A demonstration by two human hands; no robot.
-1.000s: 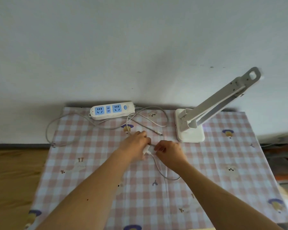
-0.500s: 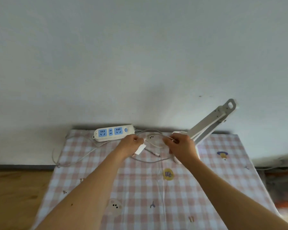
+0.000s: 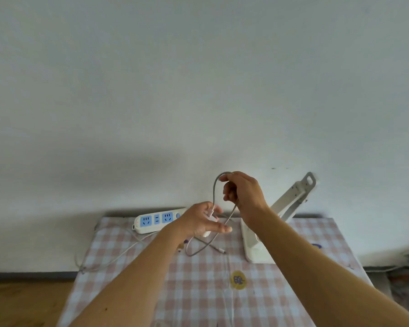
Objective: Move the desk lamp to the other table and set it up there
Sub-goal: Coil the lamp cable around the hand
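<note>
The white desk lamp (image 3: 293,197) stands at the back right of the checked table (image 3: 198,291), its arm slanting up to the right; my right forearm hides part of its base (image 3: 252,251). My left hand (image 3: 198,220) grips the white plug adapter (image 3: 210,214) above the table. My right hand (image 3: 243,192) is raised higher and pinches the grey lamp cable (image 3: 214,192) in a loop. The cable's free end (image 3: 221,251) lies on the cloth below.
A white power strip (image 3: 156,220) with blue sockets lies at the table's back edge against the white wall. Its cord (image 3: 111,258) trails off the left edge toward the wooden floor (image 3: 21,303). A round yellow print (image 3: 238,279) marks the cloth.
Both hands have lifted off the table. My right hand rose and drew the cable up into a loop, while my left kept the adapter. The camera tilted upward.
</note>
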